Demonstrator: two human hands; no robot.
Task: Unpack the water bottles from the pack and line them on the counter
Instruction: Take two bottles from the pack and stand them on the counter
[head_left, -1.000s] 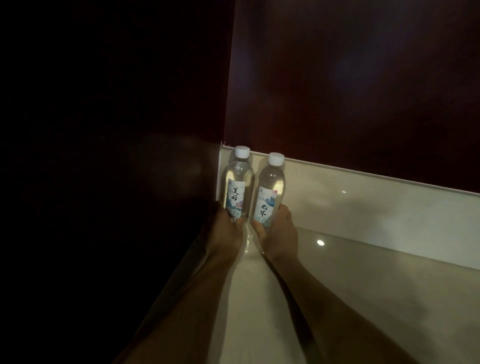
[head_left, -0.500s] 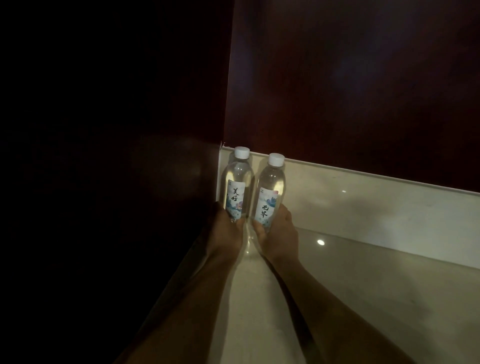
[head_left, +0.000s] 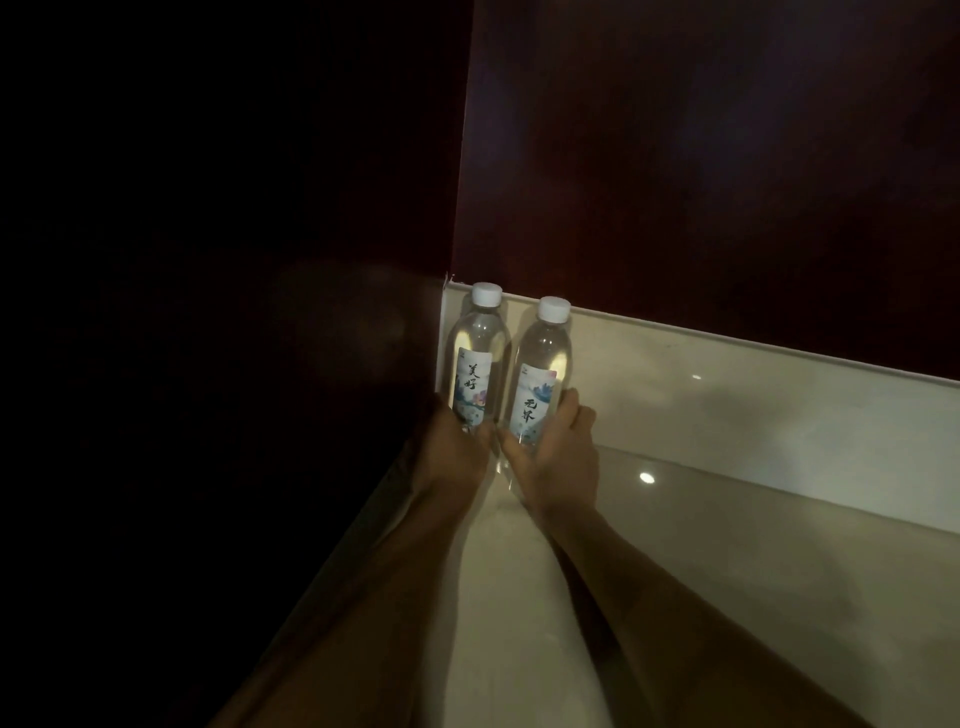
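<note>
Dark panelling encloses a pale counter (head_left: 727, 571) corner. By the left hand (head_left: 452, 457) the corner bottle (head_left: 475, 358) is gripped low; by the right hand (head_left: 556, 462) the second bottle (head_left: 540, 374) is gripped, just beside the first, both upright. Free counter for the row lies rightward.

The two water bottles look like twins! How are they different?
The left bottle stands tucked in the corner, next to the dark side panel; the right bottle stands beside it, further from the panel. Their labels carry different black characters and slightly different pictures. The left hand holds the left bottle, the right hand the right one. Both are clear, upright, white-capped, and about the same size.
</note>
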